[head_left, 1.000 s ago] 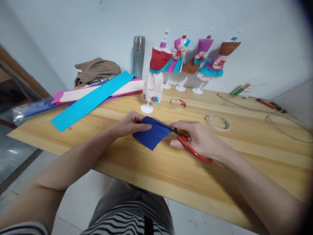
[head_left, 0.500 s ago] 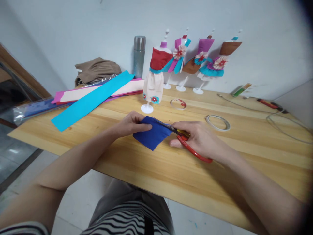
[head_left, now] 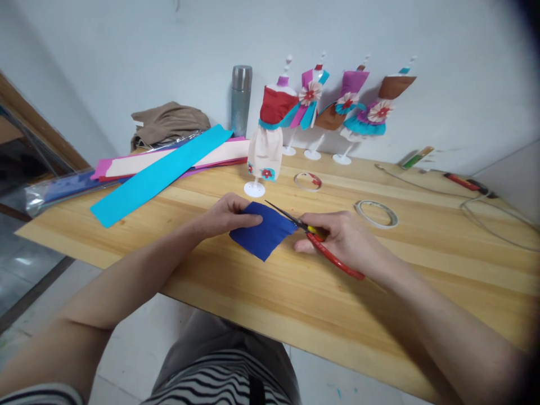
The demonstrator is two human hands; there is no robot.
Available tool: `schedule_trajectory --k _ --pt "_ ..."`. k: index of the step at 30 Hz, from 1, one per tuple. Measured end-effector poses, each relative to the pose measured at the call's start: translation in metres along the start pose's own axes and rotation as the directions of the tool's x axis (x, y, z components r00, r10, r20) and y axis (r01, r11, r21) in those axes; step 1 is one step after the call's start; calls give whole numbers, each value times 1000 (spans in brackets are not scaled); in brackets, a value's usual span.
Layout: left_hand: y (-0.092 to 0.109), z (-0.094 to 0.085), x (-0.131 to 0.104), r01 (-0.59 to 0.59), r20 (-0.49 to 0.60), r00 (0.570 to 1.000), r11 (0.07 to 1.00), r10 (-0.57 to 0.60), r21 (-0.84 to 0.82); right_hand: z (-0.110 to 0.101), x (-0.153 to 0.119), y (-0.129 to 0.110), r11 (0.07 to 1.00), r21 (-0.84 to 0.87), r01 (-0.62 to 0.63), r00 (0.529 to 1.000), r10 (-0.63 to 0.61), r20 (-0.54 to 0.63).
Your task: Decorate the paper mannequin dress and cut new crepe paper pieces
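My left hand [head_left: 236, 215] pinches the upper left corner of a dark blue piece of crepe paper [head_left: 265, 233], thumb on top. The piece is roughly square and held just over the wooden table. In my right hand [head_left: 337, 233] is a pair of scissors [head_left: 331, 254] with red and yellow handles. The blades point away to the left and lie along the far right edge of the blue paper. Some of my right fingers are hidden behind the handles.
A small mannequin [head_left: 270, 140] in red and cream stands just beyond my hands, with several more behind it. Coloured strips [head_left: 160, 177] lie at the left, near a flask [head_left: 241, 101] and brown cloth [head_left: 169, 124]. Tape rings [head_left: 392, 218] and a cable [head_left: 464, 211] are at the right.
The scissor blades have shifted slightly and now show more clearly along the paper's far edge. Both hands keep their grip; the whole view has moved a little.
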State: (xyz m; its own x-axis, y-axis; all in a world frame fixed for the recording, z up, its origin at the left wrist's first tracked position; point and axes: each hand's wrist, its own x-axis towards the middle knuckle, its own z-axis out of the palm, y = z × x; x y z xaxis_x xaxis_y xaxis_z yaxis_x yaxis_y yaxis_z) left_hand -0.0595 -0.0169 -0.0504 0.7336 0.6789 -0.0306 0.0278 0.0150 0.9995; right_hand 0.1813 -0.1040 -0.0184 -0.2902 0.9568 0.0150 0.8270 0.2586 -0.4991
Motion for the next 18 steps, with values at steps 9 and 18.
schedule_trajectory --k 9,18 --pt "2 -10 5 -112 -201 976 984 83 -139 -9 -9 9 959 -233 -164 977 190 94" --pt "3 -11 9 -166 -347 934 964 87 -205 33 -9 -13 926 -336 -173 942 255 218"
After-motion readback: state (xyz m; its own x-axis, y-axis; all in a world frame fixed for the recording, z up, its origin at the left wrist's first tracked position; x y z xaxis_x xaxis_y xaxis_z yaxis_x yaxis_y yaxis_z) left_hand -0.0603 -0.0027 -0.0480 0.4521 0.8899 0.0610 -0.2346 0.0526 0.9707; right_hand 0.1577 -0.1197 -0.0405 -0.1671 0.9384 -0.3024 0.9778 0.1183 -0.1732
